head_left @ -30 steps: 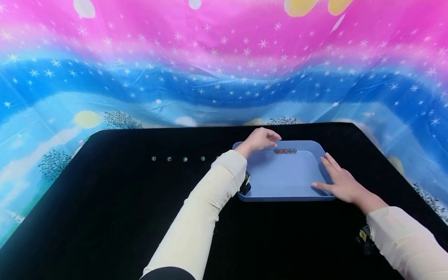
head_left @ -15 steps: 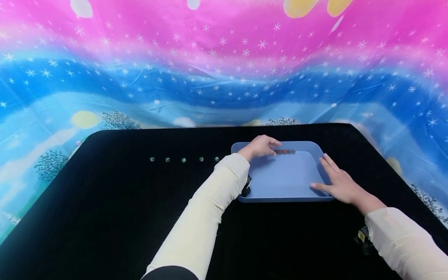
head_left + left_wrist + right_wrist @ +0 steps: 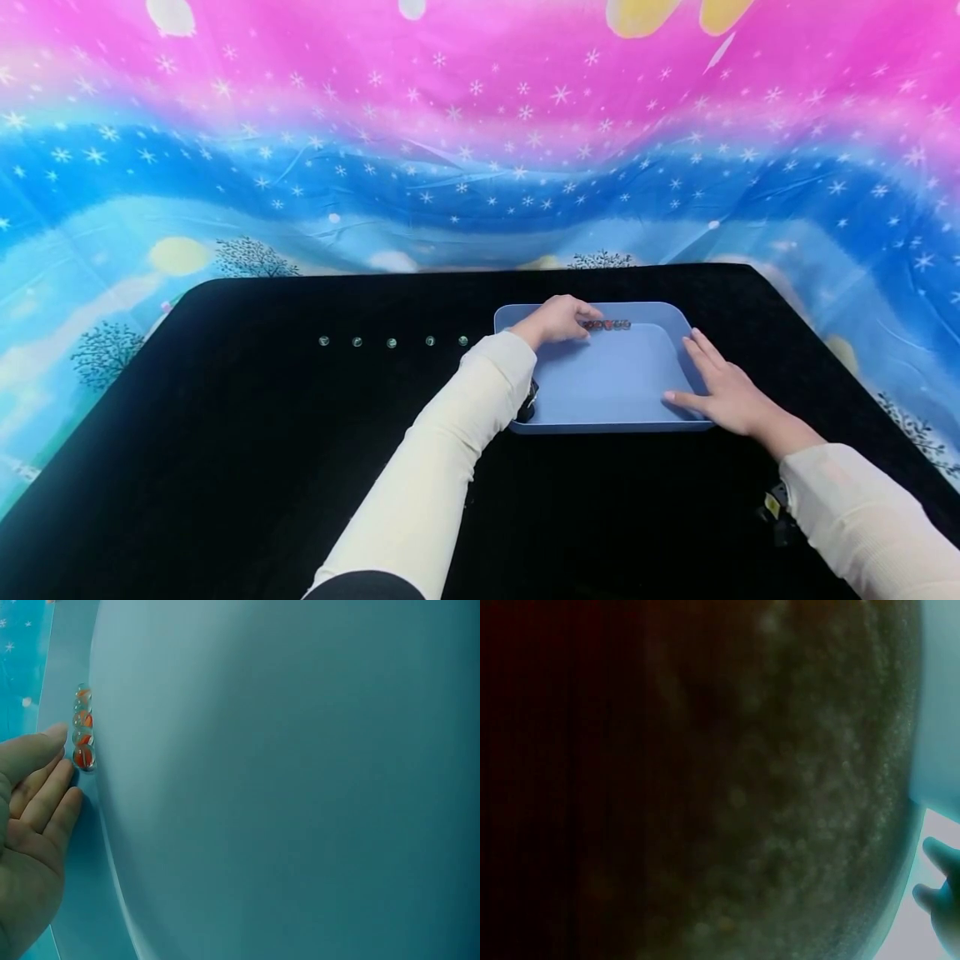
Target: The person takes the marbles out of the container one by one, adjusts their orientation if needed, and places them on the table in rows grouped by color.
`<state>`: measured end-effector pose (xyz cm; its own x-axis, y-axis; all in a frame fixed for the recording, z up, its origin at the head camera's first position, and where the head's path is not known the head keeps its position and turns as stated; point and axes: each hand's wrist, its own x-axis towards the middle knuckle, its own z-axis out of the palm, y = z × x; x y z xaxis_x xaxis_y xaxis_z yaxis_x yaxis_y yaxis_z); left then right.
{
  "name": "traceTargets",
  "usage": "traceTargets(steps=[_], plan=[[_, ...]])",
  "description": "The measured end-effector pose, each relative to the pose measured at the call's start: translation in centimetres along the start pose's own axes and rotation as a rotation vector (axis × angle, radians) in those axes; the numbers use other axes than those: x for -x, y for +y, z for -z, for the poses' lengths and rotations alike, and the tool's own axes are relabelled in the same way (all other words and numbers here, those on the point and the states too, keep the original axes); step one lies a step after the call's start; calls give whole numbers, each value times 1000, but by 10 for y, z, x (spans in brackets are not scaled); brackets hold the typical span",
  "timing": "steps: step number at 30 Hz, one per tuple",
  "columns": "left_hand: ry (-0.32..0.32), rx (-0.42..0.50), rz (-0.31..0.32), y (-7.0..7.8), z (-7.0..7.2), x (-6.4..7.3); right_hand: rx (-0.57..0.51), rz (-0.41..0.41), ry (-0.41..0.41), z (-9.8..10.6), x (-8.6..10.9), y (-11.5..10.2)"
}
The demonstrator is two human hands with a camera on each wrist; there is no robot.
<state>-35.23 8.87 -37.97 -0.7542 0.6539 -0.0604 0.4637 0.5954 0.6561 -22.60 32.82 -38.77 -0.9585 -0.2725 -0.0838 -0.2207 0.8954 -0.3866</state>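
A shallow blue-grey tray stands on the black-covered table. Along its back wall runs a tight row of several clear glass marbles with red-orange swirls. My left hand reaches into the tray's back left corner. In the left wrist view its fingers are extended, their tips right at the nearest marble, with the thumb just above. My right hand rests at the tray's right side, fingers straight along the rim and thumb spread over the inside. The right wrist view shows mostly blurred dark cloth.
Left of the tray, several small clear marbles lie spaced out in a line on the black cloth. A pink and blue printed curtain hangs behind the table. Each wrist carries a small dark camera.
My left hand has come down from above the tray's back wall to the left end of the marble row. My right hand stays at the rim.
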Motion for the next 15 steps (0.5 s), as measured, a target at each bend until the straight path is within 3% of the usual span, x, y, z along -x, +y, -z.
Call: traceTargets(steps=[6,15], plan=[[6,-68,8,4,-1,1,12,-1,9,0,1,-1],[17,-268,6,10,-4,1,26,-13,7,0,1,-2]])
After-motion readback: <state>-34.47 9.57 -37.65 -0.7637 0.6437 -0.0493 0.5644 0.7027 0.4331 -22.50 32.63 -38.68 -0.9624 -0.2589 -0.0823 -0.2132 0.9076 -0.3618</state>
